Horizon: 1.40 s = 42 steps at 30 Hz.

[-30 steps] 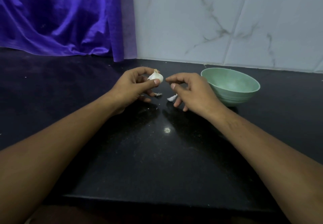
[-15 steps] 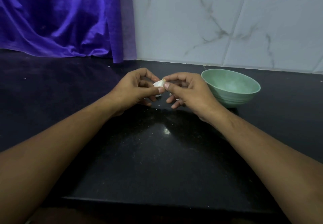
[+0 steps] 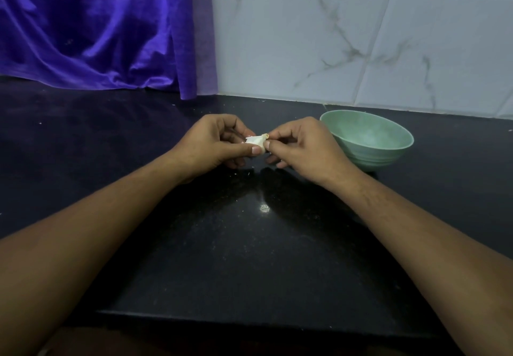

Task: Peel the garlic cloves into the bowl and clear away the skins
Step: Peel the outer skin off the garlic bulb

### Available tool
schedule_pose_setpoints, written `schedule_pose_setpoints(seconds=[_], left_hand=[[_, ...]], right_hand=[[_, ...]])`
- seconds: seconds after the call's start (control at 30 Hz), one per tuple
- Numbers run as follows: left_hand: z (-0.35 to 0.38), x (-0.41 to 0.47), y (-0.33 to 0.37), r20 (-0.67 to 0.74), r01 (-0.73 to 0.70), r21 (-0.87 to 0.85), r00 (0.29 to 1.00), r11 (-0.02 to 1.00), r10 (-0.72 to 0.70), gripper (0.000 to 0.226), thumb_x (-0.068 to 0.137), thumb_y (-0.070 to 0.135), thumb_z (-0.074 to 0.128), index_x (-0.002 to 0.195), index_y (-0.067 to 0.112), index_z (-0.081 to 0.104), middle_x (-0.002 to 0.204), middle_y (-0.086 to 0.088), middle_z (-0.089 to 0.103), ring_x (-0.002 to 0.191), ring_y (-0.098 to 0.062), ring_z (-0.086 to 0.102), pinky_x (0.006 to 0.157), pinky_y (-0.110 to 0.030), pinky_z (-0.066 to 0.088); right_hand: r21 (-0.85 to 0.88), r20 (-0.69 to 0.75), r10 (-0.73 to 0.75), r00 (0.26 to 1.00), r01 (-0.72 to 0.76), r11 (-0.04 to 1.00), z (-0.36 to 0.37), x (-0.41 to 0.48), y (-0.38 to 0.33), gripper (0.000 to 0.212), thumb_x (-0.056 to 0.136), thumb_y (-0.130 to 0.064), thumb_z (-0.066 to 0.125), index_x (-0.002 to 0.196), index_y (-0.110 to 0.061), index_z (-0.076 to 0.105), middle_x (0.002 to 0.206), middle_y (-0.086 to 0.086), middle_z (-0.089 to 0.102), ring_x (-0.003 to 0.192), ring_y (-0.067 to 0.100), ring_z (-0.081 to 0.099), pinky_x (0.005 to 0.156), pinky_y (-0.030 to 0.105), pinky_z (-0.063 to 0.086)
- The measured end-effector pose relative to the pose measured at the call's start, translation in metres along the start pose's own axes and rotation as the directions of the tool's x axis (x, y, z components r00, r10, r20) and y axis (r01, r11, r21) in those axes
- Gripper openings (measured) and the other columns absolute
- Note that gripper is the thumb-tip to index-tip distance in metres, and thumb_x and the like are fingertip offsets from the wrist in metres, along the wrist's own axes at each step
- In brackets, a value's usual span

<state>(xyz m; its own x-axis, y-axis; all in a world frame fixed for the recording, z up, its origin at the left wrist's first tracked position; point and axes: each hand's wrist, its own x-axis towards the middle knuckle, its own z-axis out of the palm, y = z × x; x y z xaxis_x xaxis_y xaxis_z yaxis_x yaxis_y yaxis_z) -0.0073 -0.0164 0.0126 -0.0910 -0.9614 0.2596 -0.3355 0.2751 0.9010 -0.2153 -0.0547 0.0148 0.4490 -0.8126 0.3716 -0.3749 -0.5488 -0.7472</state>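
Both hands are up over the black counter, meeting in the middle, with one garlic clove between them. The left hand has its fingers curled in and pinches the clove between thumb and forefinger, thumb on the near side. The right hand is curled too, and its thumb and forefinger pinch the right end of the same clove, right at the little brownish tip. So both hands grip that one piece, held just above the counter, not resting on it. The clove is white and a bit of papery skin sticks out on its left side; how much is peeled I honestly can't tell, it's small and mostly covered by fingers.

The pale green bowl sits upright on the counter just beside the right hand, to its right and slightly behind. A few tiny white skin flecks lie on the counter right under the hands. At the back left hangs a purple cloth, and a white marbled tile wall runs behind the bowl.
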Motion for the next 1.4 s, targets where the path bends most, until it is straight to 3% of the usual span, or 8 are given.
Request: schedule_pose_setpoints(seconds=[0.13,0.37,0.57,0.67,0.8,0.97,1.13,1.4], left_hand=[[0.002,-0.001,0.002,-0.016,-0.008,0.001,1.000,1.000,0.008,0.037,0.077,0.016,0.086,0.106,-0.001,0.069,0.081,-0.013,0.075,0.064,-0.017,0.071,0.057,-0.023,0.059],[0.004,-0.003,0.002,-0.031,-0.012,-0.015,0.999,1.000,0.012,0.034,0.080,0.012,0.085,0.107,-0.002,0.068,0.080,-0.012,0.074,0.064,-0.017,0.071,0.055,-0.022,0.058],[0.002,-0.002,0.001,-0.047,0.010,-0.103,0.999,0.995,-0.015,0.037,0.081,0.019,0.082,0.111,0.003,0.069,0.081,-0.009,0.077,0.066,-0.015,0.071,0.056,-0.023,0.058],[0.002,-0.002,0.002,-0.028,0.021,-0.147,0.999,0.989,-0.025,0.043,0.076,0.026,0.080,0.115,0.010,0.072,0.089,-0.009,0.078,0.072,-0.015,0.073,0.060,-0.025,0.061],[-0.001,-0.002,0.002,-0.047,-0.015,-0.123,0.999,0.992,0.009,0.029,0.089,0.017,0.076,0.116,0.007,0.073,0.097,-0.009,0.079,0.080,-0.016,0.075,0.064,-0.026,0.062],[0.004,-0.002,0.002,-0.063,-0.004,-0.151,0.998,0.989,-0.006,0.022,0.091,0.013,0.076,0.108,-0.001,0.071,0.094,-0.012,0.077,0.076,-0.013,0.072,0.062,-0.023,0.061],[0.004,-0.003,0.002,-0.077,-0.043,-0.167,0.997,0.985,0.031,0.011,0.095,0.012,0.071,0.098,0.002,0.068,0.088,-0.009,0.075,0.071,-0.012,0.070,0.062,-0.025,0.061],[0.010,-0.001,0.002,-0.083,-0.040,-0.134,0.996,0.990,0.029,0.018,0.098,0.015,0.068,0.104,-0.002,0.065,0.084,-0.011,0.069,0.067,-0.010,0.067,0.060,-0.023,0.059]], right_hand=[[0.061,-0.031,0.015,0.999,-0.013,0.998,0.002,0.000,0.001,0.013,0.092,-0.014,0.071,0.091,-0.018,0.083,0.076,0.007,0.078,0.077,0.028,0.078,0.074,0.052,0.065],[0.171,-0.106,0.061,0.992,-0.042,0.984,0.008,0.000,0.000,0.010,0.090,-0.005,0.072,0.092,-0.009,0.081,0.078,0.007,0.078,0.075,0.019,0.078,0.071,0.041,0.065],[0.399,-0.019,0.137,0.990,-0.118,0.910,0.007,-0.003,-0.004,0.015,0.092,-0.011,0.076,0.106,-0.004,0.075,0.091,0.014,0.079,0.077,0.022,0.076,0.071,0.033,0.063],[0.515,0.020,0.182,0.983,-0.166,0.841,0.007,-0.004,-0.004,0.025,0.090,-0.004,0.076,0.113,0.000,0.069,0.092,0.018,0.076,0.073,0.023,0.074,0.070,0.034,0.064],[0.603,0.074,0.185,0.980,-0.192,0.774,0.008,-0.005,-0.005,0.033,0.085,0.008,0.075,0.117,0.002,0.067,0.093,0.016,0.076,0.080,0.025,0.075,0.077,0.038,0.064],[0.597,0.067,0.189,0.980,-0.191,0.780,0.011,-0.006,-0.007,0.029,0.084,0.010,0.076,0.110,0.000,0.068,0.086,0.011,0.074,0.072,0.020,0.072,0.075,0.039,0.064],[0.612,0.085,0.202,0.976,-0.212,0.762,0.010,-0.006,-0.008,0.017,0.090,-0.001,0.075,0.106,-0.002,0.069,0.098,0.020,0.075,0.082,0.026,0.076,0.073,0.037,0.065],[0.615,0.106,0.180,0.978,-0.207,0.761,0.009,-0.008,-0.011,0.034,0.082,0.009,0.078,0.113,0.006,0.066,0.098,0.019,0.077,0.086,0.026,0.077,0.074,0.034,0.064]])
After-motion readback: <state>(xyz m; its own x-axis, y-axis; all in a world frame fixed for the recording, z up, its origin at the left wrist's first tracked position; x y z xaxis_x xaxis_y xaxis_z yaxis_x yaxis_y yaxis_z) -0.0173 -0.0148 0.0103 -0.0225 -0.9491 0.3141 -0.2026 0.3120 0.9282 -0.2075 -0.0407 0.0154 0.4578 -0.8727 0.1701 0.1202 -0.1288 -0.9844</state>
